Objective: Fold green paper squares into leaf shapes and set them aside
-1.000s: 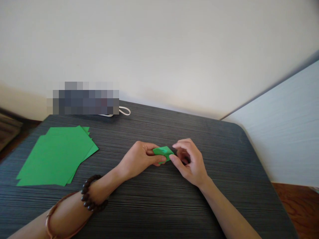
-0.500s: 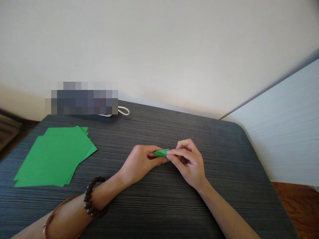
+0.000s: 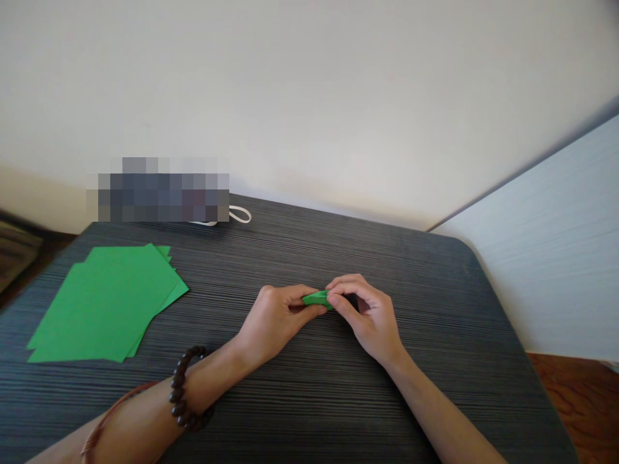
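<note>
A small piece of folded green paper (image 3: 316,298) is held between my two hands above the middle of the table. My left hand (image 3: 273,319) pinches its left end between thumb and fingers. On the right end, the thumb and fingertips of my right hand (image 3: 370,316) close on the same paper. Fingers cover both ends, so the full folded shape is hidden. Dark beads circle my left wrist, and a thin brown band sits farther up that arm.
Several green paper sheets (image 3: 104,303) lie in an uneven stack on the left of the dark grained table (image 3: 300,399). A blurred-out object (image 3: 164,196) with a white loop (image 3: 240,214) stands at the back left. Behind is a pale wall (image 3: 309,96); a light panel (image 3: 546,251) borders the right.
The fingers of my right hand have shifted their hold on the folded paper, the index finger moving to its far side. My left hand has moved slightly right. The stack is unchanged.
</note>
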A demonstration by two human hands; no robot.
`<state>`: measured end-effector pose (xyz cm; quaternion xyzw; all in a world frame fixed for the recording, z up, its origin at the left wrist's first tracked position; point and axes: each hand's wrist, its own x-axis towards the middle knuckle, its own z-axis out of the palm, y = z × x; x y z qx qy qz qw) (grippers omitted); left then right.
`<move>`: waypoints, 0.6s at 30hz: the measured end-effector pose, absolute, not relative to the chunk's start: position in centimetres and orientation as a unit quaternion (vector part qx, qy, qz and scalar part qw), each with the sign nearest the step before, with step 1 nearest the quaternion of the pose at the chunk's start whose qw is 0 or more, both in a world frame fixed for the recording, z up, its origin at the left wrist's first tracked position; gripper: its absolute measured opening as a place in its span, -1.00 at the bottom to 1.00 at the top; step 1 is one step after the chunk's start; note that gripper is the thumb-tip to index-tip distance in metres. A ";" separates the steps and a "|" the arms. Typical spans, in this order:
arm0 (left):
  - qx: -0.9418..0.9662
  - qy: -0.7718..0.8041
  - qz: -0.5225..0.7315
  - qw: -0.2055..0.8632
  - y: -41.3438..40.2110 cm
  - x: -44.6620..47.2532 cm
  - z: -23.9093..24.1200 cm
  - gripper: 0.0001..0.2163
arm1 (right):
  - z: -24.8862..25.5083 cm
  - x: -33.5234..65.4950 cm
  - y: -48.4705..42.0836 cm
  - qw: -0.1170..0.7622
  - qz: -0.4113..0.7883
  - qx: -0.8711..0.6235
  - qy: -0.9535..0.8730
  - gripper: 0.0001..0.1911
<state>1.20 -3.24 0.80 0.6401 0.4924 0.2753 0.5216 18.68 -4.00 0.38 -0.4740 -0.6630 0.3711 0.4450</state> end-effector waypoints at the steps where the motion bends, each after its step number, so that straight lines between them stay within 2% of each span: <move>1: 0.640 0.492 0.274 0.523 -3.2 1.2 0.8 -0.80 | 0.3 18.7 -4.0 0.447 0.370 -0.475 -0.662 -0.97; 6: 0.637 0.480 0.266 0.542 -3.2 1.1 0.8 -0.81 | 0.1 18.6 -4.1 0.454 0.370 -0.480 -0.653 -0.98; 12: 0.636 0.476 0.245 0.556 -3.1 1.2 0.8 -0.77 | -0.2 18.4 -4.2 0.493 0.435 -0.477 -0.583 -0.78; 18: 0.657 0.475 0.252 0.529 -3.2 1.2 1.4 -0.71 | -0.1 18.5 -4.2 0.472 0.439 -0.485 -0.591 -0.80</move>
